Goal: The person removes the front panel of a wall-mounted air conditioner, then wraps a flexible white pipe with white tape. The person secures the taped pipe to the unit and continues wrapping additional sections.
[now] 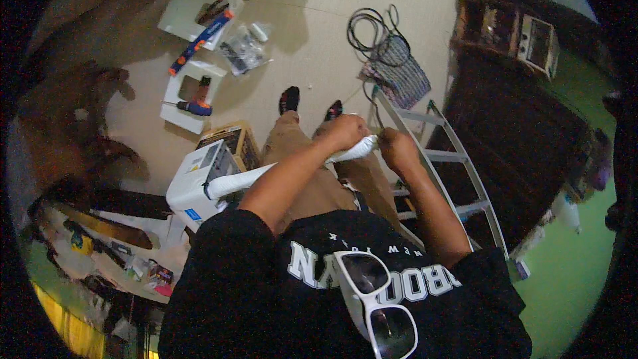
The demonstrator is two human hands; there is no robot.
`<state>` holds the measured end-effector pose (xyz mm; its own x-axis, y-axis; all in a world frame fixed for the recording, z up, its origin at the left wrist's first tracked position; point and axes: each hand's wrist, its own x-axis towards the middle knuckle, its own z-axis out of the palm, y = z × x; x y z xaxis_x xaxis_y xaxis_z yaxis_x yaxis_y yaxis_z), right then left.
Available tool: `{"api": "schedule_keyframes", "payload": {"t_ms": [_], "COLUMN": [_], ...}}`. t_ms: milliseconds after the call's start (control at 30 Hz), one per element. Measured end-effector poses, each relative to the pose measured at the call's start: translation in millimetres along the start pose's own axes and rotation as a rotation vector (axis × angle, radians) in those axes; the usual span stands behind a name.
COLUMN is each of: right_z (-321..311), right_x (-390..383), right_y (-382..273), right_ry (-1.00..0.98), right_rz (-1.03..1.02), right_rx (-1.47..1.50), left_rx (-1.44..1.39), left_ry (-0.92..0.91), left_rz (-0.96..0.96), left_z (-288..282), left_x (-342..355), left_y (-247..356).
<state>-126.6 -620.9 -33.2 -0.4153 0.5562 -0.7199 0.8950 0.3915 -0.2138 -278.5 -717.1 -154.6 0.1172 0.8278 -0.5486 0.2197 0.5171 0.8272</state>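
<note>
White-framed sunglasses (379, 306) hung on black shirt, left hand (344, 131) and right hand (397, 148) fingers clamped on smooth white insulated pipe (292, 167), aluminium ladder (452, 166) just right of fingers, glossy cream floor (312, 46) beyond, coiled black cable (372, 30) far ahead.

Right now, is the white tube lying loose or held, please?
Held: both hands, left hand and right hand, grip one end of the white tube.

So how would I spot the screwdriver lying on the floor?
Start from the pale floor ahead of the person's feet and look left to the white foam tray with a square hole. The screwdriver lies across it, the only tool there with an orange and blue handle.
</note>
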Motion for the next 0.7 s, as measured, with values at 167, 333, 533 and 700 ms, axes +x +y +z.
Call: {"api": "schedule_keyframes", "payload": {"t_ms": [167,333,533,700], "right_z": [1,4,2,-5], "right_x": [-10,-11,-10,-16], "right_y": [5,11,23,30], "right_ry": [0.048,0.014,0.051,-0.016], "right_rz": [-0.074,-0.035,-0.015,-0.016], "right_rx": [0.027,-0.033,0.155,0.356], "left_rx": [0.269,0.269,0.002,-0.251], "left_ry": [-0.029,-0.091,0.005,-0.041], "left_rz": [0.127,-0.009,0.092,-0.145], "left_z": [-1,-6,1,18], "left_x": [-4,-6,3,2], "left_y": [3,13,16,26]}}
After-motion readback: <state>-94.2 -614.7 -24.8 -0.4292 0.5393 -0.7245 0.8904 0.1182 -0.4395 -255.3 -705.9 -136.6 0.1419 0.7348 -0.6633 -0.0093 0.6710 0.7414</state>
